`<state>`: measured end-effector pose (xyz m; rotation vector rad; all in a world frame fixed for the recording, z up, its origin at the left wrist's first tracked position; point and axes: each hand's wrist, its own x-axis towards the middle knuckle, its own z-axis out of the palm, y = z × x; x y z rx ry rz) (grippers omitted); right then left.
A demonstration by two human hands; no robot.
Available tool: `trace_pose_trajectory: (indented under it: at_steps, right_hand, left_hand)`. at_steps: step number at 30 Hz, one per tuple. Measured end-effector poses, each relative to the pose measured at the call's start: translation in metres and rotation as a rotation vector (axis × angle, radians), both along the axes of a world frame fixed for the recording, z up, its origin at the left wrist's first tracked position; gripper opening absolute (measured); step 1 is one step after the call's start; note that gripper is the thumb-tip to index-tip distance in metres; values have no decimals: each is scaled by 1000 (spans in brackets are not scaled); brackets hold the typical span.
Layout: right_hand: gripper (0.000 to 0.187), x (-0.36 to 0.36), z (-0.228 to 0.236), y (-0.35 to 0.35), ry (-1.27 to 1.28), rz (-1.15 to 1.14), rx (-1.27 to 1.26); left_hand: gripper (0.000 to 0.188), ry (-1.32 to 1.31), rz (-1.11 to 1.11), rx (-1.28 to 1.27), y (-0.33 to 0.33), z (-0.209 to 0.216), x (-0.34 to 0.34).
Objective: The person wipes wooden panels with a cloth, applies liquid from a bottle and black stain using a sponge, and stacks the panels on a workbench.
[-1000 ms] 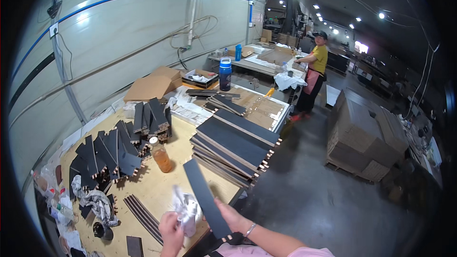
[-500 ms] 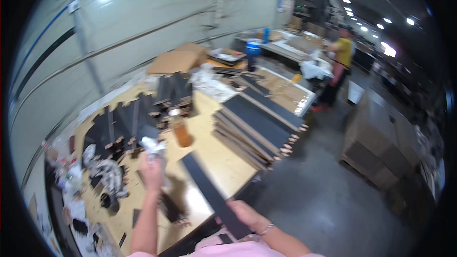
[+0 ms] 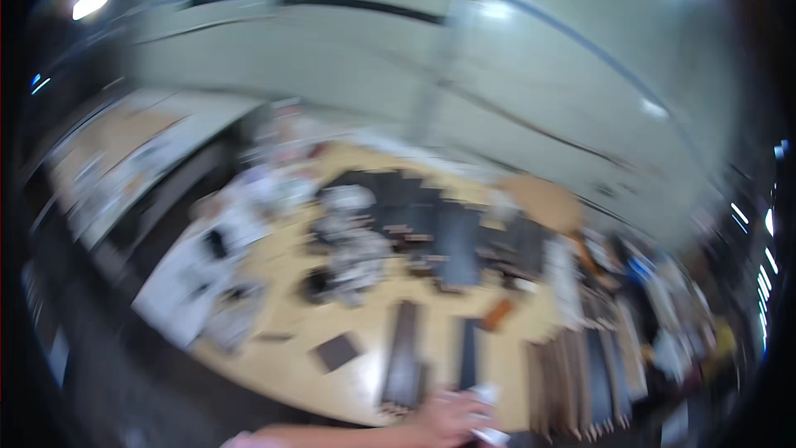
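My left hand [image 3: 452,416] is at the lower edge, its forearm coming in from the left. Its fingers are bent around a white rag [image 3: 487,398]. The rag lies against the near part of a long dark strip board [image 3: 469,352], which points away from me. What supports the board's near end is hidden below the picture, and my right hand is out of view. Just beyond the board is an amber bottle [image 3: 499,314]. Left of the hand, a small stack of dark boards [image 3: 403,357] lies on the pale table [image 3: 332,390]. Motion blurs everything.
Stacked dark boards [image 3: 599,373] stand at the right. More boards [image 3: 456,241] lie across the table's far side, beside crumpled grey-white rags [image 3: 355,241]. A square dark piece [image 3: 337,352] lies near the front edge. Another table [image 3: 207,137] is at the far left.
The view has swung left and tilted up. My left hand with the rag has come from beside the bottle to the dark strip board. My right hand has left the picture.
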<state>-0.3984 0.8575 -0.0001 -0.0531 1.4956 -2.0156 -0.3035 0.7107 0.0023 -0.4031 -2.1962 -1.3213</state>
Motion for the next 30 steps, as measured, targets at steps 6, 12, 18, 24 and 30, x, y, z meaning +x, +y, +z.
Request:
trace_pose_trajectory:
  at_steps: [6, 12, 18, 24, 30]
  right_hand:
    - [46, -46, -51, -43, 155, 227, -145]
    - [46, -56, -69, 55, 572, -32, -65]
    - [46, -47, -86, 150, 811, -350, 185]
    - [46, -25, -117, 207, 852, -590, 324]
    - [47, -51, -134, 222, 911, -582, 291]
  left_hand:
    - [19, 267, 146, -160, -16, 53, -7]
    - [21, 319, -235, -204, 113, 32, -84]
    - [21, 308, -539, -139, 243, 4, -119]
    - [21, 281, -777, -85, 318, -30, -125]
    - [22, 267, -657, -40, 325, -47, -193]
